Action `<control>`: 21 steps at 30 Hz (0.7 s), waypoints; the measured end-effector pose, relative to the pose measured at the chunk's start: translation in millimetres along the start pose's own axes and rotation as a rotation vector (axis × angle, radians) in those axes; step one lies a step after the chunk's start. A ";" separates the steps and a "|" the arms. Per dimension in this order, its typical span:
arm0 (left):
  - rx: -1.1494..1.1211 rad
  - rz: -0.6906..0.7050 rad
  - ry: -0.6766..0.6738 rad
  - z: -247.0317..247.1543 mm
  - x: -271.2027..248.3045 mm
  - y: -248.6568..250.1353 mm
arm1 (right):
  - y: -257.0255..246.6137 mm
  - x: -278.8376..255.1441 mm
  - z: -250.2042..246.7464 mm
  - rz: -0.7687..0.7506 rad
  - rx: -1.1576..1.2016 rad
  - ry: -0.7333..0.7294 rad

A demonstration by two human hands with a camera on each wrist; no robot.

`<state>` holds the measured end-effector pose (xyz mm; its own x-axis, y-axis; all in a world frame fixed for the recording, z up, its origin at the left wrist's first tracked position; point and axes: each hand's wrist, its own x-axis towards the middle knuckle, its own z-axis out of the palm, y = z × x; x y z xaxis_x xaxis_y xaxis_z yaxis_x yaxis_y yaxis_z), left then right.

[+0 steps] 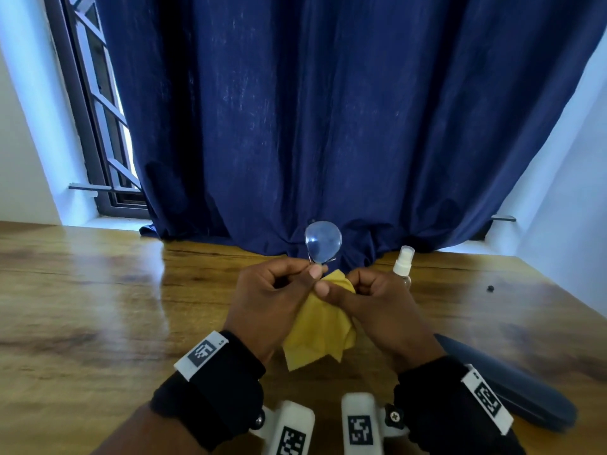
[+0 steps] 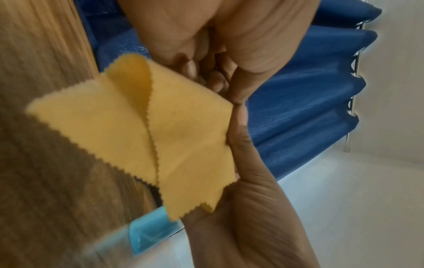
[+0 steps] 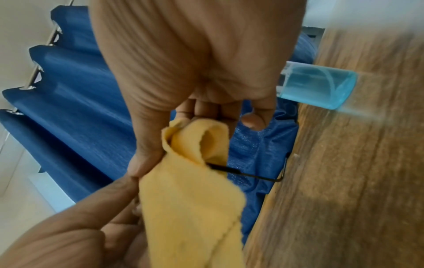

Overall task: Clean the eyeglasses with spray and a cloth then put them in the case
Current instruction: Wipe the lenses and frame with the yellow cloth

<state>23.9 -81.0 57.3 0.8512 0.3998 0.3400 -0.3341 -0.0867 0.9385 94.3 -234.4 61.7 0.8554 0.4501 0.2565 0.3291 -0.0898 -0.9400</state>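
Yellow cloth (image 1: 320, 318) hangs bunched between the two hands, raised above the wooden worktop (image 1: 98, 290). The left hand (image 1: 272, 297) has its fingers curled, thumb and forefinger pinching the eyeglasses (image 1: 323, 242) at the frame, just below one round lens that stands up clear against the blue curtain (image 1: 328, 110). The right hand (image 1: 377, 300) is curled too, thumb pressed onto the cloth, squeezing the fabric where the other lens would be; that lens is hidden inside the folds. The two thumbs sit tip to tip, nearly touching. From the right wrist view a thin dark temple arm (image 3: 247, 174) pokes out of the cloth's rolled top. From the left wrist view the cloth's zigzag-cut edges dangle loose below the fingers (image 2: 215, 79).

Just beyond the right hand stands the spray bottle (image 1: 403, 264), upright on the worktop with its white nozzle and clear cap on; blue liquid shows in its lower part in the wrist views. Near the right wrist, on the worktop's near right side, lies the dark blue case (image 1: 512, 389); whether it is closed I cannot tell. A small dark speck (image 1: 490, 288) rests on the wood farther right.
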 end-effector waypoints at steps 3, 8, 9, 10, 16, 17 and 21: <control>-0.017 -0.009 -0.034 -6.2 3.5 -1.4 | -1.5 -1.0 3.6 -0.041 -0.023 0.014; -0.029 -0.095 -0.128 -12.6 8.0 -5.1 | 3.8 2.4 7.6 -0.056 -0.088 0.090; -0.044 -0.129 -0.136 -13.3 9.3 -6.1 | 6.1 3.4 6.9 -0.067 -0.120 0.089; -0.071 -0.169 -0.143 -13.7 10.2 -5.1 | 7.4 4.4 6.6 -0.081 -0.150 0.079; -0.025 -0.125 -0.111 -19.9 14.9 -3.3 | 8.6 3.5 3.3 -0.146 -0.219 -0.036; 0.009 -0.085 -0.100 -20.2 15.1 -1.5 | 8.0 2.9 2.4 -0.150 -0.217 -0.060; 0.028 -0.015 -0.021 -21.9 13.5 3.4 | 2.7 0.2 0.3 -0.123 -0.190 -0.136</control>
<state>25.4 -55.9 63.8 0.8644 0.3823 0.3266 -0.3098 -0.1066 0.9448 95.2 -234.2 59.2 0.7471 0.5817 0.3215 0.5073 -0.1865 -0.8413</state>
